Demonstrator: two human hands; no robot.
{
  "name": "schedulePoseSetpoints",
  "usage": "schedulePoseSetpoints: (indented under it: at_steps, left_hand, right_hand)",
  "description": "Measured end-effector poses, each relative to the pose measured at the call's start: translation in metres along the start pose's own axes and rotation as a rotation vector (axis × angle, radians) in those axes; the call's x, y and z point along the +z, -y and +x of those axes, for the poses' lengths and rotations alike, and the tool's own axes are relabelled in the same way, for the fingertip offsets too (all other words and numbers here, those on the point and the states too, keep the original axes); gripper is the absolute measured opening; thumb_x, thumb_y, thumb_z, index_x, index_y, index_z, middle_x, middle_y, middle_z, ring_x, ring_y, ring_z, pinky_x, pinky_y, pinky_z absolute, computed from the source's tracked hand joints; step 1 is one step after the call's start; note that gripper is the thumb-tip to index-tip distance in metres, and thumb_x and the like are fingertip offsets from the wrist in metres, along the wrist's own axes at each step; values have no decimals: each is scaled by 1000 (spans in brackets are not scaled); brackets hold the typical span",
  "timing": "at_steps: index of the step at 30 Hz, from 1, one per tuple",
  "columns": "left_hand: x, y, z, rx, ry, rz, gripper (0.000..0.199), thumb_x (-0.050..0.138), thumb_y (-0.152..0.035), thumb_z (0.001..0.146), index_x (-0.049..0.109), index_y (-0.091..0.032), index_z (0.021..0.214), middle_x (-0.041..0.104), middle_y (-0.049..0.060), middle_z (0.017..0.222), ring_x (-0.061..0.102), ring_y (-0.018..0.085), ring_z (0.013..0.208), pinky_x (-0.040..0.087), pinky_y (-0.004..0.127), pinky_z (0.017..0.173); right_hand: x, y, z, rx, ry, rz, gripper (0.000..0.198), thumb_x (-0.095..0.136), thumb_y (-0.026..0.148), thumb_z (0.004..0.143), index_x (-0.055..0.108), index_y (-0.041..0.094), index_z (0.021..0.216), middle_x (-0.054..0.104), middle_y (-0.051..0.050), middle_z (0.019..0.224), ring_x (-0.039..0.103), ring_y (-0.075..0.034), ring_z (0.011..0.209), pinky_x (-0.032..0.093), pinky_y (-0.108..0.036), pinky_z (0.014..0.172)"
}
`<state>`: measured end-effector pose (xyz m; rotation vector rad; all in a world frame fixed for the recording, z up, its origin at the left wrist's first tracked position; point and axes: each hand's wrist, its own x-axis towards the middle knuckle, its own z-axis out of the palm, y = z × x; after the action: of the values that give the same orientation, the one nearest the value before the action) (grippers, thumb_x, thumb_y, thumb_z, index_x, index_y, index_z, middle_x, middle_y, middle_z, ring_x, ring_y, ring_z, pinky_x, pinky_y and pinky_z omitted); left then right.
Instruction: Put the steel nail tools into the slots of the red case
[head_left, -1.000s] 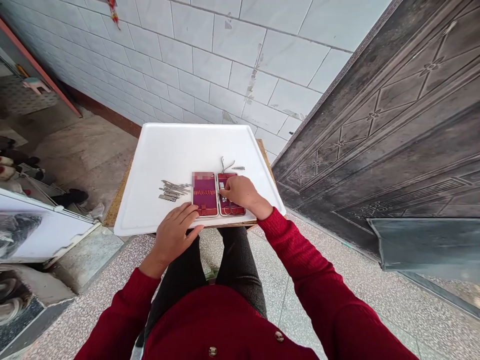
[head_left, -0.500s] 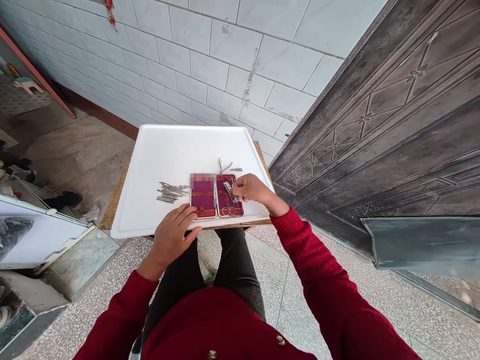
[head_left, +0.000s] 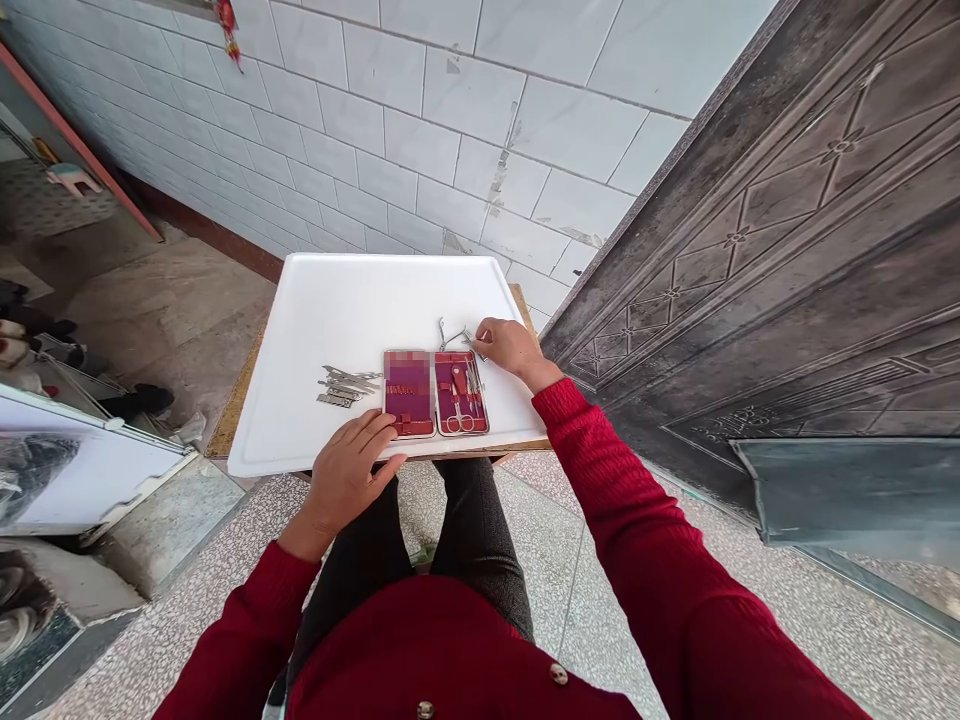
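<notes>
A manicure case point(head_left: 408, 405) lies unfolded on a white tray point(head_left: 360, 300), purple-lined with red trim. My left hand point(head_left: 350, 465) rests its fingers on the case's near left corner, thumb apart. My right hand point(head_left: 510, 350) is just past the case's far right corner, fingertips pinched on a small silver nail clipper point(head_left: 470, 339), partly hidden by the fingers. Cuticle nippers point(head_left: 444, 332) lie close by on the tray. Small scissors point(head_left: 460, 420) and several slim tools sit in the case's right half. Left of the case is a pile of silver manicure tools point(head_left: 343, 387).
The tray rests on a wooden table point(head_left: 234, 405) against a tiled wall point(head_left: 405, 140). A dark patterned metal door point(head_left: 720, 260) stands on the right. My knees are below the tray's near edge. At left is a white panel point(head_left: 82, 460) with clutter behind it.
My right hand has moved away from over the case's right half, carrying the nail clipper to the tray beyond the far right corner. My left hand stays on the case.
</notes>
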<state>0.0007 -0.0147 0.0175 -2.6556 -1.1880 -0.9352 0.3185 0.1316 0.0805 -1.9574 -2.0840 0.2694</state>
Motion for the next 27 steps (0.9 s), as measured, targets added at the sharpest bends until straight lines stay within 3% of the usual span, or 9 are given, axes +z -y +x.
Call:
schedulePoseSetpoints:
  at_steps: [5,9,13,27]
  left_hand:
    - [0,0,0,-3,-4,-24,24,61,-35,103,69,-21,120,75,10,131,66,31,129,55,48,106]
    - [-1,-1,1,25,-24,-6,22,61,-34,103,68,-20,118,75,11,129,67,31,128,56,47,106]
    - [-1,-1,2,23,-19,-16,22,60,-33,103,69,-20,118,75,11,129,67,31,128,56,47,106]
    - [-2,-2,4,31,-18,-12,22,60,-34,103,69,-19,117,75,11,129,67,31,128,56,46,106]
  right_hand:
    - [0,1,-23,-10,-105,207,18,68,31,93,70,19,80,73,-3,79,59,-16,70,36,-28,64]
    - [4,3,-44,-24,-53,295,28,70,35,90,65,19,67,65,1,64,54,-14,62,33,-28,61]
    - [10,1,-60,-7,5,372,22,72,33,87,67,20,70,61,3,61,52,-13,60,33,-27,60]
    - [10,16,-85,49,-23,286,15,72,26,88,71,19,74,72,0,73,59,-14,67,36,-27,64]
